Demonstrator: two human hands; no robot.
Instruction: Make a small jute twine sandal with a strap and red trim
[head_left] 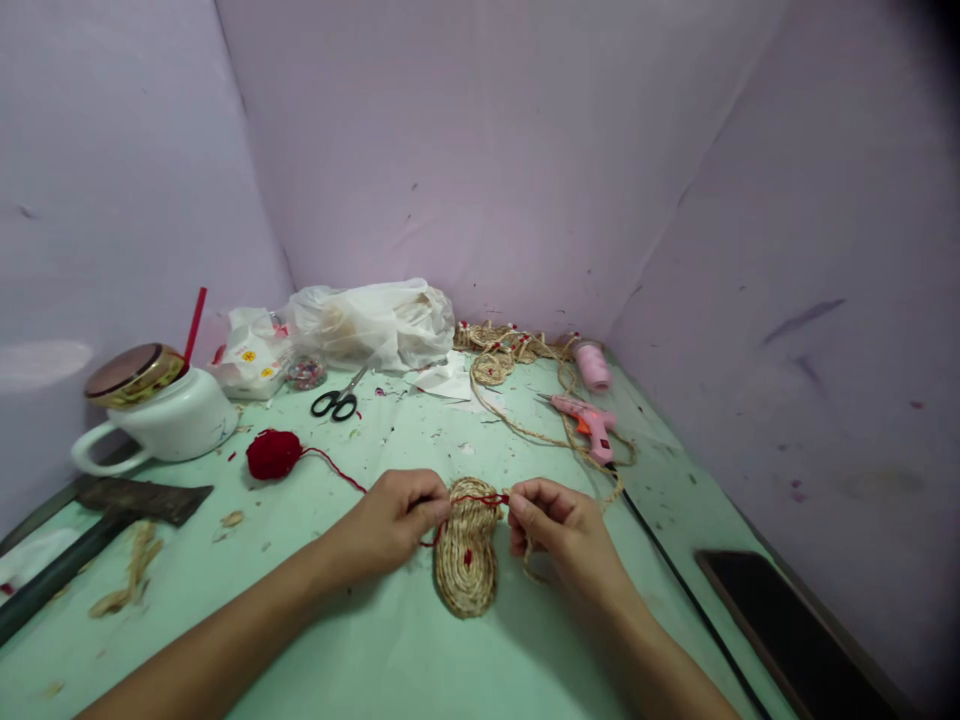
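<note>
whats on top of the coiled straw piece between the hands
Red yarn crosses the upper part of the coiled straw piece, held between the left hand and right hand; a red spot shows lower down. What lies beneath it is hidden.

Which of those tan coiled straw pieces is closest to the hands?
The sole-shaped piece between the left hand and right hand, with red yarn across its far end; the other pieces lie far back by the lilac wall.

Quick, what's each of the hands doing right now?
Left hand: closed, pinching red yarn beside the straw piece.
Right hand: closed, pinching red yarn on the straw piece's other side.
</note>
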